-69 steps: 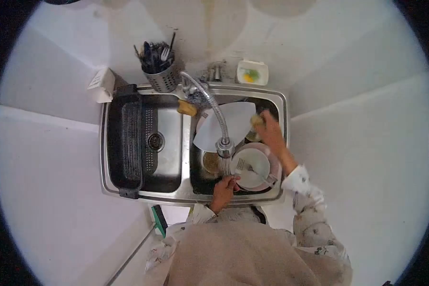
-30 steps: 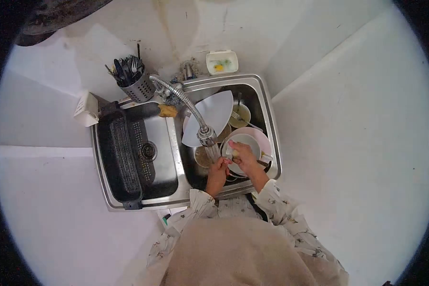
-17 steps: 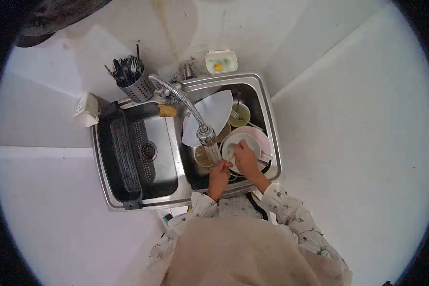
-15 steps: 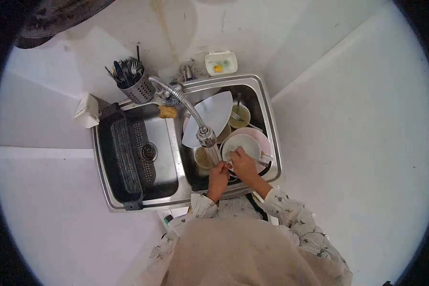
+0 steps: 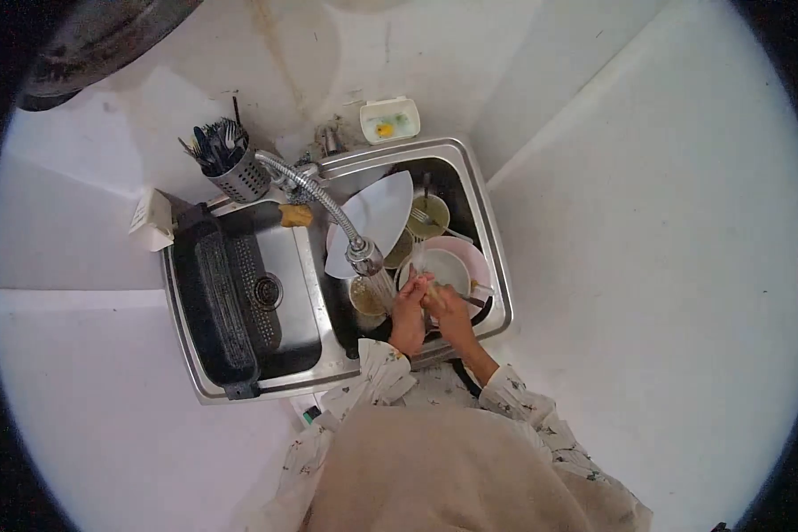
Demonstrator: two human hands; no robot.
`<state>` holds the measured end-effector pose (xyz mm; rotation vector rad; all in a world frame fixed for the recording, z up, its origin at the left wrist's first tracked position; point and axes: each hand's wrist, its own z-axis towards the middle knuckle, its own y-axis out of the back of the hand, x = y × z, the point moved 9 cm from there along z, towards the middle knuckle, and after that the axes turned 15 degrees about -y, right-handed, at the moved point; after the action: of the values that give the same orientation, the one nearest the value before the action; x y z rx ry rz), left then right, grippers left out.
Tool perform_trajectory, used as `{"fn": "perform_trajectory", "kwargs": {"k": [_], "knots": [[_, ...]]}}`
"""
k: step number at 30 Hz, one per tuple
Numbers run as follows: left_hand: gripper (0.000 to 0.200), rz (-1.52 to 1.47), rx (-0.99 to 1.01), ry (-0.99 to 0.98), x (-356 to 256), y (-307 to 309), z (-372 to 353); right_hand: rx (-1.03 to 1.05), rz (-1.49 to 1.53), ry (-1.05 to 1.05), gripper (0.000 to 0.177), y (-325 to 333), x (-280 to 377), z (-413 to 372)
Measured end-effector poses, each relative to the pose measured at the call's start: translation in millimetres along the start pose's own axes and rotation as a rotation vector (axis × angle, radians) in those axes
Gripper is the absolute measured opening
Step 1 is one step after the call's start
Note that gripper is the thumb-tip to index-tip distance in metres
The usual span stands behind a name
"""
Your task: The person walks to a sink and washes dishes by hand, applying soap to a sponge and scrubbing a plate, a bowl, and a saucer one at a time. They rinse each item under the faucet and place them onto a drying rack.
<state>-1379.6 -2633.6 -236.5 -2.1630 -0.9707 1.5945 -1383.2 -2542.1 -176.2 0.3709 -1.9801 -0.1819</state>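
Note:
My left hand (image 5: 407,321) is closed beside the running tap head (image 5: 364,255), and a slim pale piece, perhaps a utensil's end, sticks up beyond its fingers. My right hand (image 5: 454,317) is closed against it, with something small and yellowish between the two hands that I cannot make out. Both are over the near edge of a white bowl (image 5: 448,265), which rests on a pink dish (image 5: 475,260) in the right basin. Left of them sits a bowl of cloudy liquid (image 5: 367,297). A large white plate (image 5: 372,217) leans behind the tap.
A cutlery holder (image 5: 242,180) and a yellow-brown sponge (image 5: 296,215) are by the tap. A black rack (image 5: 222,301) stands in the left basin (image 5: 294,266). Behind the right basin is a soap dish (image 5: 390,121). A fork (image 5: 434,223) lies over a greenish bowl (image 5: 428,206).
My hands have come together, the right drawing back from inside the white bowl to the left one. A slim pale piece now shows above the left fingers. The view has shifted slightly.

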Motion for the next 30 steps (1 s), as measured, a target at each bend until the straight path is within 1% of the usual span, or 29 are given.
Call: {"fn": "perform_trajectory", "kwargs": {"k": [1, 2, 3, 4, 5, 6, 7, 8, 9, 10, 11, 12, 13, 14, 15, 16, 17, 19, 20, 22, 23, 25, 26, 27, 28, 29, 30], "knots": [[0.03, -0.001, 0.004, 0.0, -5, -7, 2, -0.032, -0.17, 0.166, 0.027, 1, 9, -7], [0.029, 0.077, 0.029, -0.091, -18, -14, 4, -0.063, -0.339, 0.332, 0.027, -1, 18, -17], [0.027, 0.152, 0.048, -0.185, -33, -23, 7, -0.061, -0.34, 0.336, 0.027, 3, 17, -20], [0.027, 0.152, 0.044, -0.191, -28, -20, 17, 0.03, -0.451, 0.268, 0.027, -1, 9, -21], [0.026, 0.142, 0.073, -0.32, -30, -18, 30, 0.119, -0.559, 0.198, 0.027, -4, -1, -23], [0.024, 0.133, 0.102, -0.449, -38, -18, 38, 0.122, -0.556, 0.202, 0.027, 0, -4, -28], [0.024, 0.134, 0.099, -0.457, -56, -27, 40, 0.131, -0.572, 0.215, 0.027, 5, -8, -32], [0.023, 0.181, 0.1, -0.513, -77, -39, 38, 0.144, -0.595, 0.231, 0.028, 14, -11, -34], [0.023, 0.228, 0.096, -0.568, -98, -49, 34, 0.005, -0.769, 0.168, 0.025, 26, -71, -1], [0.023, 0.228, 0.084, -0.575, -106, -50, 29, -0.036, -0.467, 0.04, 0.026, 46, -30, 4], [0.024, 0.326, 0.123, -0.556, -108, -53, 22, -0.079, -0.161, -0.089, 0.027, 65, 20, 19], [0.024, 0.424, 0.163, -0.537, -108, -56, 16, -0.136, -0.256, 0.015, 0.03, 69, 39, 49], [0.026, 0.428, 0.126, -0.558, -108, -55, 9, -0.194, -0.351, 0.121, 0.033, 72, 57, 80], [0.026, 0.428, 0.118, -0.566, -99, -47, 5, -0.197, -0.305, 0.29, 0.034, 68, 86, 104], [0.027, 0.442, 0.122, -0.493, -77, -32, 5, -0.197, -0.256, 0.457, 0.035, 60, 117, 126], [0.029, 0.457, 0.125, -0.419, -62, -21, 4, -0.195, -0.32, 0.331, 0.035, 51, 143, 160], [0.029, 0.461, 0.114, -0.425, -64, -18, -2, -0.251, -0.314, 0.375, 0.037, 43, 177, 169], [0.03, 0.433, 0.117, -0.425, -71, -19, -14, -0.337, -0.414, 0.654, 0.037, 19, 200, 223], [0.03, 0.436, 0.102, -0.424, -69, -12, -16, -0.321, -0.412, 0.655, 0.037, 12, 208, 234], [0.026, 0.588, 0.077, -0.395, -59, 10, -19, -0.38, -0.567, 0.64, 0.033, -2, 223, 238], [0.026, 0.585, 0.064, -0.394, -53, 24, -22, -0.469, -0.44, 0.863, 0.029, -1, 236, 209], [0.023, 0.413, 0.008, -0.309, -39, 54, -28, -0.244, -0.318, 0.553, 0.026, -11, 189, 168], [0.023, 0.41, -0.005, -0.309, -43, 57, -32, -0.178, -0.276, 0.459, 0.023, -17, 158, 149], [0.022, 0.529, -0.044, -0.355, -56, 59, -36, -0.116, -0.234, 0.365, 0.019, -22, 128, 131], [0.02, 0.65, -0.082, -0.4, -66, 61, -38, -0.042, -0.136, 0.194, 0.018, -28, 101, 109], [0.02, 0.651, -0.088, -0.402, -67, 63, -38, 0.029, -0.038, 0.023, 0.017, -38, 81, 89], [0.02, 0.638, -0.131, -0.425, -67, 67, -37, 0.035, -0.036, 0.026, 0.017, -43, 80, 70]]}}
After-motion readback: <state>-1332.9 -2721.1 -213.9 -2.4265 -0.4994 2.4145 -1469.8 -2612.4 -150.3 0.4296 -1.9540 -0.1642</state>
